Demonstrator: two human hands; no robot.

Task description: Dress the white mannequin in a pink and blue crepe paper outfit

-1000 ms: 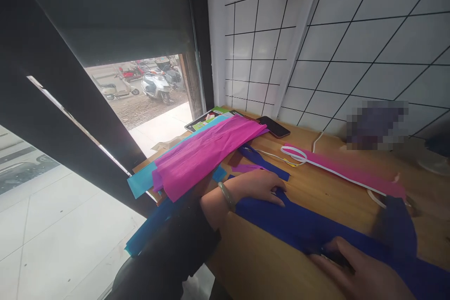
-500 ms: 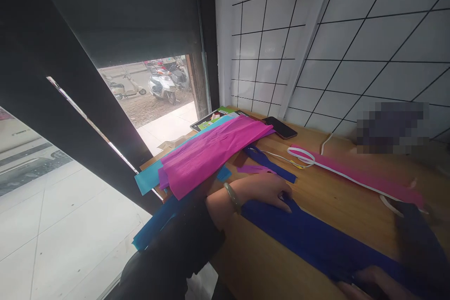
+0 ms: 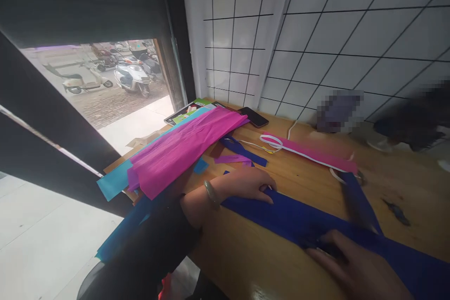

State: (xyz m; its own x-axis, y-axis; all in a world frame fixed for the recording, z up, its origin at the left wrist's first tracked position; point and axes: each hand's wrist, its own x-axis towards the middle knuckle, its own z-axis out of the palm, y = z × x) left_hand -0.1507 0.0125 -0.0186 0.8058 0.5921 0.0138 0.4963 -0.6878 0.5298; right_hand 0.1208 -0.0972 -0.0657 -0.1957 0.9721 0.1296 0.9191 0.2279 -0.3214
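From the head view, I see a long dark blue cloth strip [image 3: 295, 215] lying flat across the brown wooden desk [image 3: 228, 248], with the person's left hand [image 3: 251, 185] resting on one end, and I can't tell if that grip pinches or just presses. The right hand [image 3: 358, 262] has its grip curled around a small dark thing [image 3: 333, 245], too blurry to name, by the strip's near edge. Beyond the left hand, a wrinkly bright pink sheet [image 3: 190, 150] lies over a light blue sheet [image 3: 114, 181], near a flat black phone [image 3: 253, 117].
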